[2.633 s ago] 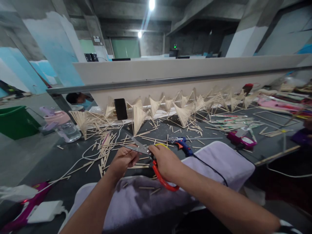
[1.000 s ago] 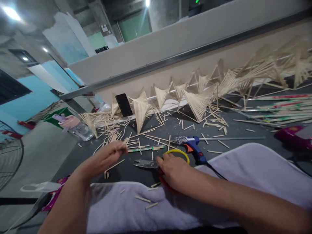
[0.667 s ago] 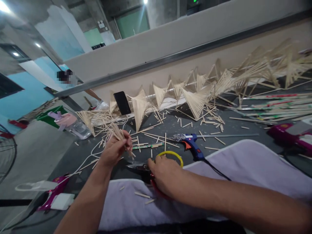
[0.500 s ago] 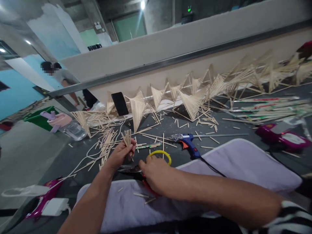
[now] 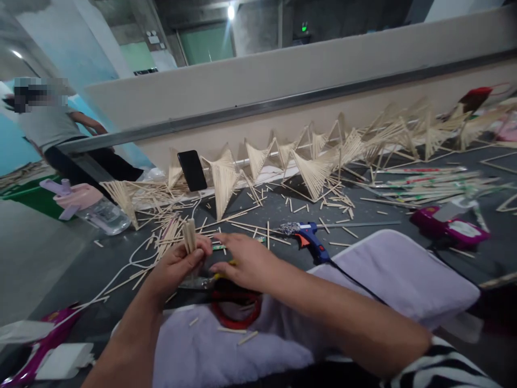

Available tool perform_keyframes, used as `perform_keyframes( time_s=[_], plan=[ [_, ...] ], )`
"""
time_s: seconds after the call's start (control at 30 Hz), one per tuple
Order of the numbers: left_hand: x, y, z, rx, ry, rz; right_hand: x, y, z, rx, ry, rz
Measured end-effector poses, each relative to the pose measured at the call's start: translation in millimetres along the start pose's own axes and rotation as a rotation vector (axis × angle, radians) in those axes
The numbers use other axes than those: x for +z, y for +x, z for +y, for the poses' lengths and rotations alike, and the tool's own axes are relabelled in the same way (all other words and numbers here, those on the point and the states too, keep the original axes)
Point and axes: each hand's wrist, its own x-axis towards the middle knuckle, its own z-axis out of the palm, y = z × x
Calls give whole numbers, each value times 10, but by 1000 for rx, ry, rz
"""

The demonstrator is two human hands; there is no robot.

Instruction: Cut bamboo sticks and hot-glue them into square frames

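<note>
I hold the bundle of sticks (image 5: 188,237) upright above the counter (image 5: 107,267), left hand (image 5: 177,267) clenched around it. My right hand (image 5: 246,258), earlier gripping the scissors (image 5: 217,311), now spreads open beside it; their red loop sits over the lavender cushion (image 5: 363,280), left of the glue gun (image 5: 313,240).

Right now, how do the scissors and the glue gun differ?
The scissors show red and yellow on their handles; the glue gun is mostly blue with an orange trigger. The right hand partly hides the scissors; the glue gun lies in plain view. The glue gun has a black cord; the scissors show none. Both are handheld tools.
</note>
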Motion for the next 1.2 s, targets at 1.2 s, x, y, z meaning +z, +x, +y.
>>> perform_keyframes(
  time_s=[1.2],
  plan=[
    [-442,258,-572,-104,1119,113,129,113,522,164,623,165]
  ],
)
